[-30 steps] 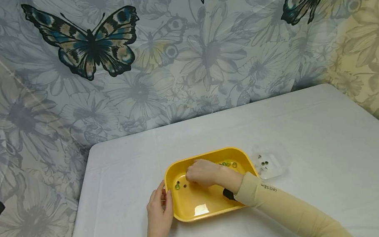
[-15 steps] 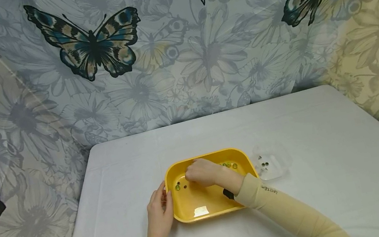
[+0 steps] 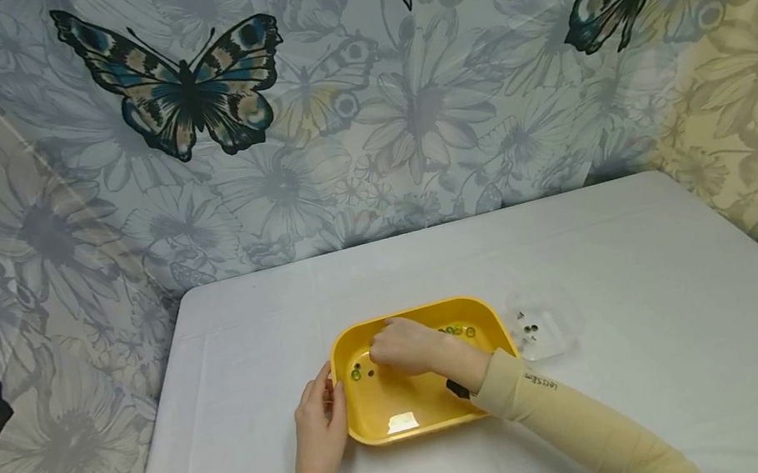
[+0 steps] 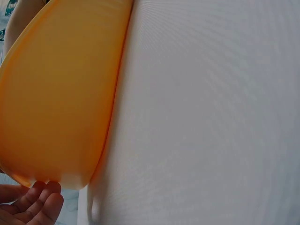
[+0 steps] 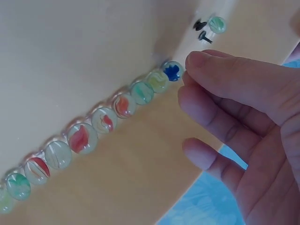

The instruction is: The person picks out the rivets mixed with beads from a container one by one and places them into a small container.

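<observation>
A yellow tray (image 3: pixel 425 410) stands on the table in the head view. My left hand (image 3: pixel 317 425) rests against its left end, fingertips (image 4: pixel 52 187) touching the outer wall. Inside the tray is my right hand (image 3: pixel 409 347), near the far wall. In the right wrist view, a row of glass marbles (image 5: pixel 82 138) with coloured swirls lies along the wall. At the row's end, my right thumb and forefinger pinch a clear marble with a blue swirl (image 5: pixel 172 71). Beyond the fingertips lie a green marble (image 5: pixel 217 24) and two small dark pieces with flat heads (image 5: pixel 202 35).
A clear plastic container (image 3: pixel 551 329) with a few small dark pieces stands right of the tray. A white cloth (image 3: pixel 627 260) covers the table. Butterfly-patterned fabric (image 3: pixel 334 151) hangs behind it.
Both hands and the tray stay nearly in place. The whole head view has shifted very slightly.
</observation>
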### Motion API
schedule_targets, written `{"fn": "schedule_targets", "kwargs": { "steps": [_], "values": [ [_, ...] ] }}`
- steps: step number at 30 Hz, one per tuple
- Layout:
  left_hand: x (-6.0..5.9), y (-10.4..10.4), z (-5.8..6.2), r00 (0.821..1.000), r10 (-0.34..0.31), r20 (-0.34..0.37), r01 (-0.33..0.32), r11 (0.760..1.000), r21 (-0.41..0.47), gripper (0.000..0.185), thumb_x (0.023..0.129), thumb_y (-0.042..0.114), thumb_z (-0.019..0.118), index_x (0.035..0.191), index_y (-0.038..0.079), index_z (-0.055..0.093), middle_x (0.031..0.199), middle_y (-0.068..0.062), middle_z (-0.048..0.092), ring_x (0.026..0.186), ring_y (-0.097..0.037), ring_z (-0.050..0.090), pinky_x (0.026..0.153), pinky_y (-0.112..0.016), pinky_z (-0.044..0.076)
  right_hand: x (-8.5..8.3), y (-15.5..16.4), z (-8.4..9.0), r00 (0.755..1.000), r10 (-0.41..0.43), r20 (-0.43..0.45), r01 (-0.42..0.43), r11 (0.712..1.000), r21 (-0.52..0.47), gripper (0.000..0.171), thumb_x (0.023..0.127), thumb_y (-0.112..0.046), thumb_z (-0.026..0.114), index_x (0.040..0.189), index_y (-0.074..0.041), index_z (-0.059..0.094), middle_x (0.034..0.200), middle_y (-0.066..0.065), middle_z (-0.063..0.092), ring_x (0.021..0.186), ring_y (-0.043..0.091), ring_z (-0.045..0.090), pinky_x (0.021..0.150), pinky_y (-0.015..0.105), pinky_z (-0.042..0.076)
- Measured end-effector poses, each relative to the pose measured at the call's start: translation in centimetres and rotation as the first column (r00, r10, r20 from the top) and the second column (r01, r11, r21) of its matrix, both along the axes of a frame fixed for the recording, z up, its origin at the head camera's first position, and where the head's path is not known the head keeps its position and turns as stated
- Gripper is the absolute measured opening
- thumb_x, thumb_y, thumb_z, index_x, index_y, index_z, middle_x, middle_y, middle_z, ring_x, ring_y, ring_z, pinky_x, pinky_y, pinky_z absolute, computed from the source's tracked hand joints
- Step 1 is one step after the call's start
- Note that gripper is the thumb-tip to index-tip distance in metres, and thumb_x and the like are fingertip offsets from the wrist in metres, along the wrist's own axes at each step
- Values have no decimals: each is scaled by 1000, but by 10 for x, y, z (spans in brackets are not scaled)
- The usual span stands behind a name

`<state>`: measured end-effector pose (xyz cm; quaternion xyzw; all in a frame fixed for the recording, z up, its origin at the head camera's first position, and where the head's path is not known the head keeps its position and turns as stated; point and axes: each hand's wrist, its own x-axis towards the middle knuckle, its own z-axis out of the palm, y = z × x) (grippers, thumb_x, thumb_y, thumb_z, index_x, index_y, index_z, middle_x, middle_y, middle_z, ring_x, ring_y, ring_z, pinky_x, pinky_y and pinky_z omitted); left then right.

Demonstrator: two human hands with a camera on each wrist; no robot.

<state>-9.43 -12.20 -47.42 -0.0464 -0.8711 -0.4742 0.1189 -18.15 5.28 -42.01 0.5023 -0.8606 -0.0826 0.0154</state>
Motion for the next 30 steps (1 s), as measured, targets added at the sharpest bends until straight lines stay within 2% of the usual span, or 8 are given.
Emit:
{"fn": "schedule_targets", "kwargs": {
  "steps": [9,21,26,30],
  "values": [
    [0,0,0,1000,-2,-11,2,1000,-4,37,94,7,53,129,-4,49,88,-3,53,79,-12,52,71,-24,51,3,2,5,1000,-17,-15,17,999,34,17,87,-7,62,74,-17,60,71,-5,56,59,9,39,56,18,32],
    [0,1,0,1000,6,0,-6,1000,-4,38,93,7,53,129,-4,49,88,-3,53,79,-12,52,71,-24,51,8,10,14,1000,-15,-17,15,1000,18,17,85,-4,63,73,-16,61,64,-6,46,57,9,34,56,20,31],
    [0,1,0,1000,6,-3,-7,1000,-7,38,93,7,53,129,-4,49,88,-3,53,78,-12,51,70,-24,51,9,16,18,999,-25,-21,26,1000,7,17,85,-3,63,74,-17,62,66,-6,51,57,8,40,63,22,40],
    [0,1,0,1000,6,-1,-6,1000,-4,37,94,8,53,129,-4,49,88,-3,53,78,-12,51,70,-23,51,9,21,21,999,-35,-4,35,999,-2,18,84,-2,63,73,-16,63,67,-5,51,58,9,40,65,24,41]
  ]
}}
